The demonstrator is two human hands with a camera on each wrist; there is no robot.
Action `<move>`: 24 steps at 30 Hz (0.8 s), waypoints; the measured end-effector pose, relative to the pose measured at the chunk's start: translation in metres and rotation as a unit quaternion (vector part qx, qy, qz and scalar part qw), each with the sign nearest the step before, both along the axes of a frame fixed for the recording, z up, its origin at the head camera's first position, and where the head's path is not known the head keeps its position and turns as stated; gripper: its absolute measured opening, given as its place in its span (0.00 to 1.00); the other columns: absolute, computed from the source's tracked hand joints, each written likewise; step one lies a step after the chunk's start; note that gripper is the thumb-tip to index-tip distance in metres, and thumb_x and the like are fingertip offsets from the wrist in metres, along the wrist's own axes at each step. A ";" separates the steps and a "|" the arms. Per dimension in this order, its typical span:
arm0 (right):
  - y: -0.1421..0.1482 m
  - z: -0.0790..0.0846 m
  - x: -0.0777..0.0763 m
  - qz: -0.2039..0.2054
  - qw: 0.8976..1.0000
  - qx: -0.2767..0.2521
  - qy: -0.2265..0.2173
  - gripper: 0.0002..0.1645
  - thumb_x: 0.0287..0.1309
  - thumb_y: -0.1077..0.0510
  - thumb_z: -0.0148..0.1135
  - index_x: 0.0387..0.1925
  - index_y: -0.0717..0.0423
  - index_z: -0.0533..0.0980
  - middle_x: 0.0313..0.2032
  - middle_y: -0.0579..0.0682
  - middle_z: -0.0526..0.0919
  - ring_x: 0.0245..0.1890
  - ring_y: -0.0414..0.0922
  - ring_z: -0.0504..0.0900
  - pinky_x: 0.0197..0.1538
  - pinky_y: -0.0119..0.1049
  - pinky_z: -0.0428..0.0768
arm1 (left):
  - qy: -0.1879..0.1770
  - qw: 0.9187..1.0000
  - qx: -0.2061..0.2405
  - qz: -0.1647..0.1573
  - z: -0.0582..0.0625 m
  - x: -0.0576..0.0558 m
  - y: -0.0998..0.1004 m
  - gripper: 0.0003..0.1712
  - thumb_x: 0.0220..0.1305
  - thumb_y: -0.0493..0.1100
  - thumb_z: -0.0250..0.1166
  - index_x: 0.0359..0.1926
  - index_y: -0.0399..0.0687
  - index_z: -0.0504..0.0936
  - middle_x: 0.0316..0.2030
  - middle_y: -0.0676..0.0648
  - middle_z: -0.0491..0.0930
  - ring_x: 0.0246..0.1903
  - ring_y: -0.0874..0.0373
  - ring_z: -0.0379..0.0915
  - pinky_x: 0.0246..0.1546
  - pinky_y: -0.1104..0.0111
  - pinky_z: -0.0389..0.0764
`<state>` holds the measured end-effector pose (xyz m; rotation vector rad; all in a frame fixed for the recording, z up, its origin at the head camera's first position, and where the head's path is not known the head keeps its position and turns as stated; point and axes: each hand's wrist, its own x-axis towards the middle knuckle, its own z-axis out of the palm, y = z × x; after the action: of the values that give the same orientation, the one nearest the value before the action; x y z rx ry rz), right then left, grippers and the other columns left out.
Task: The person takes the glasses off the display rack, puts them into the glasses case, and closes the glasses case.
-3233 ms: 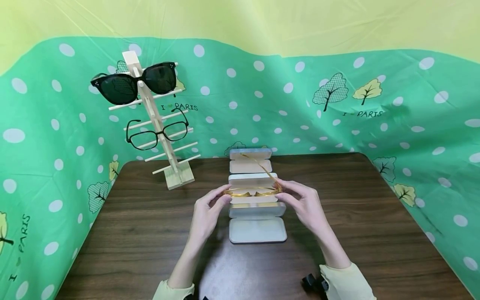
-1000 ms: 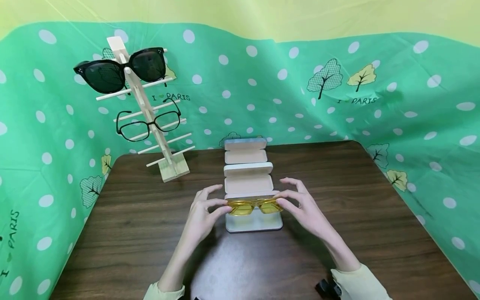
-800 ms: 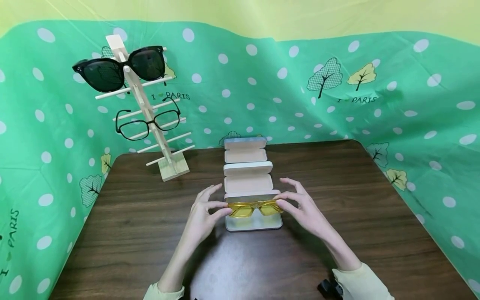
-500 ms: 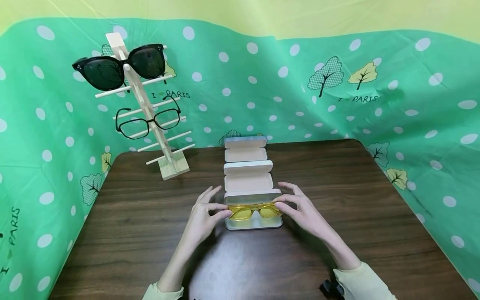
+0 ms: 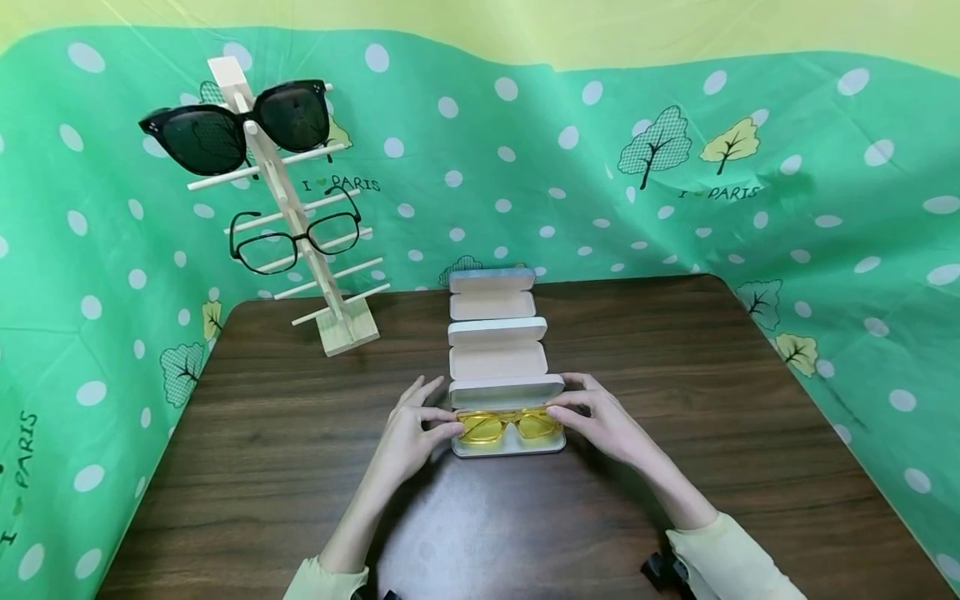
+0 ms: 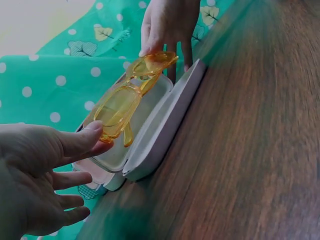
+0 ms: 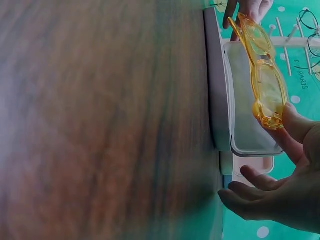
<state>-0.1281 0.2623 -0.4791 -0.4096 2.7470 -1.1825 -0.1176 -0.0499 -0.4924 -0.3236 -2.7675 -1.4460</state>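
Observation:
A pair of yellow-tinted glasses point(image 5: 483, 428) with a clear amber frame and folded temples lies level over the lower half of the nearest open glasses case point(image 5: 507, 391). My left hand point(image 5: 411, 435) pinches the left end of the frame between thumb and index finger, its other fingers spread away. At the opposite end, the thumb and index finger of my right hand point(image 5: 600, 421) pinch the other corner. In the left wrist view, the glasses point(image 6: 116, 110) are tilted above the pale case lining. The right wrist view shows the glasses point(image 7: 270, 87) overlapping the case's inside.
Two more open cases, a middle one point(image 5: 498, 361) and a far one point(image 5: 492, 306), stand in line behind. At the back left, a wooden display stand point(image 5: 349, 327) bears black sunglasses point(image 5: 206, 140) and black-framed glasses point(image 5: 268, 252). A green dotted cloth point(image 5: 570, 200) hangs behind the table.
An extended temple has been folded in, and both hands have brought the glasses from over the cases down toward the nearest one. Lately they sink slightly lower while the view tilts a little.

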 end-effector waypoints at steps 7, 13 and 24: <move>0.000 0.002 -0.004 0.005 1.000 0.014 -0.026 0.11 0.68 0.52 0.66 0.44 0.52 0.89 0.69 0.71 0.70 0.69 0.71 0.69 0.66 0.70 0.70 | -0.016 1.000 -0.007 -0.001 -0.004 -0.002 0.000 0.08 0.57 0.45 0.77 0.35 0.45 0.93 0.71 0.42 0.73 0.79 0.38 0.52 0.76 0.38 0.58; -0.001 0.002 -0.005 0.012 1.000 0.021 -0.013 0.10 0.67 0.52 0.68 0.43 0.51 0.89 0.67 0.71 0.72 0.67 0.71 0.71 0.66 0.69 0.71 | -0.019 1.000 -0.016 0.001 -0.007 -0.003 -0.001 0.09 0.57 0.46 0.78 0.35 0.45 0.93 0.70 0.42 0.74 0.79 0.38 0.52 0.76 0.39 0.57; -0.001 -0.003 -0.011 0.009 0.999 0.035 -0.019 0.10 0.66 0.52 0.68 0.42 0.51 0.90 0.66 0.71 0.73 0.67 0.70 0.71 0.66 0.70 0.69 | -0.036 0.999 -0.031 0.003 -0.010 -0.006 0.001 0.09 0.57 0.46 0.78 0.34 0.45 0.93 0.71 0.42 0.73 0.80 0.37 0.49 0.77 0.39 0.55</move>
<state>-0.1387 0.2609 -0.4825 -0.4003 2.7363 -1.0761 -0.1233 -0.0486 -0.5019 -0.2686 -2.8706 -1.4012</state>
